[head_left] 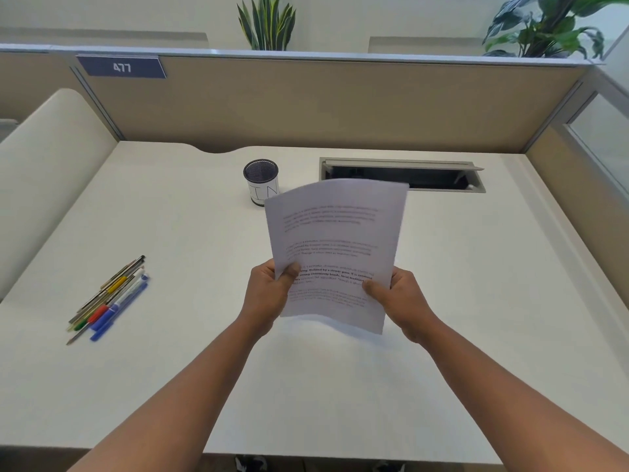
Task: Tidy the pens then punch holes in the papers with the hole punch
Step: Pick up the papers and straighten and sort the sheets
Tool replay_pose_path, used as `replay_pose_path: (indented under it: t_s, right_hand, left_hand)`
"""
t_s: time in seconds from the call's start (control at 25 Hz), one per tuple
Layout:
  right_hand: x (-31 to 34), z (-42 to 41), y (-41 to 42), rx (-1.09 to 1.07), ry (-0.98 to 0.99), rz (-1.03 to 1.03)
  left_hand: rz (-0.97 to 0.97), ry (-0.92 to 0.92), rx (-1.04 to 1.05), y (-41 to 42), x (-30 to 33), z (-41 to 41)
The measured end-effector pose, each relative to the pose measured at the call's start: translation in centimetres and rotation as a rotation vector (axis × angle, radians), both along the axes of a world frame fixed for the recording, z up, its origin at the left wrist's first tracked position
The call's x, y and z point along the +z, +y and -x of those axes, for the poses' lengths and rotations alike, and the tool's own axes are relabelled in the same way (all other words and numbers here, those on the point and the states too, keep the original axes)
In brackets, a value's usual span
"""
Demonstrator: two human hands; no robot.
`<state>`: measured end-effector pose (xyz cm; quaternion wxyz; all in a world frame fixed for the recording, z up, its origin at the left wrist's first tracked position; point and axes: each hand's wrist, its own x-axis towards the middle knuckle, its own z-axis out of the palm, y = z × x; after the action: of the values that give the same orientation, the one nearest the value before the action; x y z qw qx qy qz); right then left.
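Observation:
A stack of printed white papers [335, 240] is held up above the middle of the white desk [177, 386], tilted toward me. My left hand [269, 294] grips its lower left edge and my right hand [400, 301] grips its lower right edge, thumbs on the front. Several pens and pencils [109, 299] lie side by side in a slanted bunch on the desk at the left. A black mesh pen cup [261, 180] with a white label stands at the back, just left of the papers' top corner, and looks empty. No hole punch is in view.
An open cable tray [439, 177] is sunk into the desk at the back right, partly behind the papers. Beige partition walls [306, 103] enclose the desk on three sides. A padded seat back [51, 165] stands at the left.

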<state>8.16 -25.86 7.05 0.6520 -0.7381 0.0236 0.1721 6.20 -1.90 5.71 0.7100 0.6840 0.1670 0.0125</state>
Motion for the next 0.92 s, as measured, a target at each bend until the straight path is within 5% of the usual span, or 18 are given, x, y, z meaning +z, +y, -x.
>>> replay_pose_path:
  t_s: [0.32,0.48,0.72,0.92]
  right_hand:
    - [-0.6,0.5,0.0,-0.128,0.281,-0.411]
    - [-1.1,1.4,2.8,-0.212,0.276,-0.591]
    - [-1.1,0.8,3.6,-0.283,0.204,-0.507]
    - [-0.5,-0.5,0.1,-0.182,0.116,-0.321]
  left_hand:
    - [0.546,0.154,0.269,0.8,0.4,-0.9]
    - [0.663,0.13,0.261,-1.2,0.4,-0.9]
    - [0.708,0.174,0.23,-2.3,-0.4,-0.4]
    - [0.351,0.156,0.328,2.5,-0.8,-1.1]
